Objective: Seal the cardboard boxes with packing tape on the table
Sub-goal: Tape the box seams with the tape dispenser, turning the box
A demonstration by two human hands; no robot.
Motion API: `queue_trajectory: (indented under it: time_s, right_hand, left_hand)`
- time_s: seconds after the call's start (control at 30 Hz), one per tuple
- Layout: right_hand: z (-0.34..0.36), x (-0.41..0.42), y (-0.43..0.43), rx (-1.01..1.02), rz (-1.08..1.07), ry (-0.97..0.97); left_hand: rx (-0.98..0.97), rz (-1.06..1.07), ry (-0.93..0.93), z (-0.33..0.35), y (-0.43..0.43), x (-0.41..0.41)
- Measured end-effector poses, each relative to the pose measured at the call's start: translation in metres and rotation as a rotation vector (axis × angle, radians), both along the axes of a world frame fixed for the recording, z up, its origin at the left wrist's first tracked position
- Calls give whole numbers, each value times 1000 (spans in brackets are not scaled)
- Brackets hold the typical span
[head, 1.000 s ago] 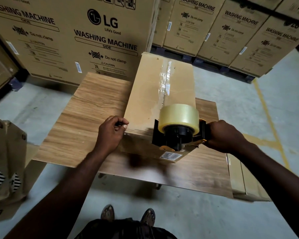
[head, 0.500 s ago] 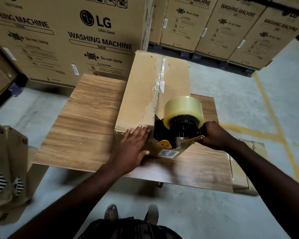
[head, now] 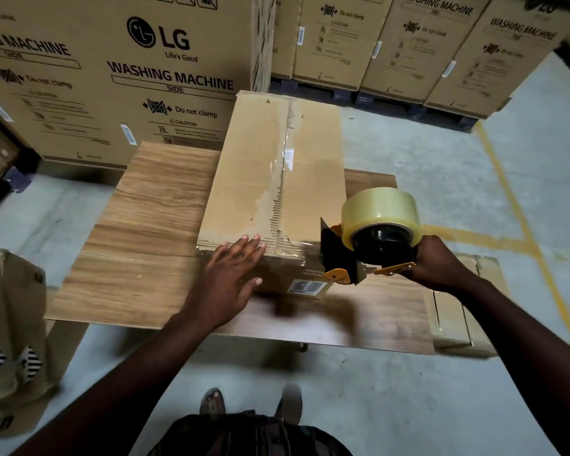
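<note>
A long brown cardboard box [head: 250, 179] lies on the wooden table [head: 145, 232], with clear tape running down its top seam. My left hand [head: 232, 278] presses flat on the box's near end, fingers straight and reaching over the top edge. My right hand [head: 436, 263] grips the handle of a black and orange tape dispenser [head: 349, 261] that carries a roll of clear tape [head: 379, 213]. The dispenser is off the box, just past its near right corner. A white barcode label [head: 306, 286] shows on the box's near face.
Large washing machine cartons [head: 119, 70] stand behind the table, with more [head: 418, 44] on pallets at the back right. Flat cardboard [head: 10, 324] leans at the left. Another box [head: 458, 311] sits on the floor under the table's right side. A yellow floor line [head: 514, 205] runs at right.
My left hand went from gripping the box's near left edge to pressing flat on its near end. My right hand drew the dispenser off the box, out to the right.
</note>
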State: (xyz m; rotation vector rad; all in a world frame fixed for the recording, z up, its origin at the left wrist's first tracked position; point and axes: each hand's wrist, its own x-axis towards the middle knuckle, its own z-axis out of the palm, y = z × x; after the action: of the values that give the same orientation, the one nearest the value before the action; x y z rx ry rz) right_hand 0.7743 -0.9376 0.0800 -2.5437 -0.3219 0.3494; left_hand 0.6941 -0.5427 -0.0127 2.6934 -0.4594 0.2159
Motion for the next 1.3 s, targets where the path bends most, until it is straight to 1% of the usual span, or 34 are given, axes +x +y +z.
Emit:
queue_trajectory:
  time_s: [0.07, 0.2, 0.37, 0.4, 0.47, 0.57, 0.63, 0.7, 0.83, 0.97, 1.07, 1.17, 1.3]
  right_hand:
    - [3, -1, -12, -27, -18, -16]
    - [-3, 3, -27, -59, 38, -31]
    - [-28, 8, -41, -116, 99, -88]
    - [-28, 8, -40, -115, 106, -98]
    - [-29, 9, -41, -105, 117, -107]
    - [-30, 9, -40, -61, 127, -125]
    - [-32, 5, -39, -25, 128, -153]
    - [-35, 3, -40, -19, 123, -160]
    - [-38, 1, -40, 19, 94, -129]
    - [-33, 1, -50, 8, 50, -100]
    - [-39, 0, -73, -7, 25, -95]
    - [-44, -2, -96, -17, 14, -93]
    - [-56, 2, -116, -95, 26, -72]
  left_hand:
    - [9, 0, -7, 0, 0, 0]
    - [3, 19, -2, 3, -3, -2]
    - [-26, 122, -9, 5, -31, -7]
    - [-37, 116, 10, 6, -42, -7]
    - [-34, 19, 35, 11, -69, -6]
    - [59, -157, 8, 16, -110, 5]
    - [115, -200, -10, 18, -122, 15]
    - [119, -207, -33, 20, -122, 20]
    - [109, -192, -162, 15, -119, 21]
    - [16, -203, -108, 6, -119, 22]
    - [2, -205, -65, 3, -118, 23]
    - [-8, -194, -66, 3, -119, 23]
    - [-24, -188, -37, 6, -119, 21]
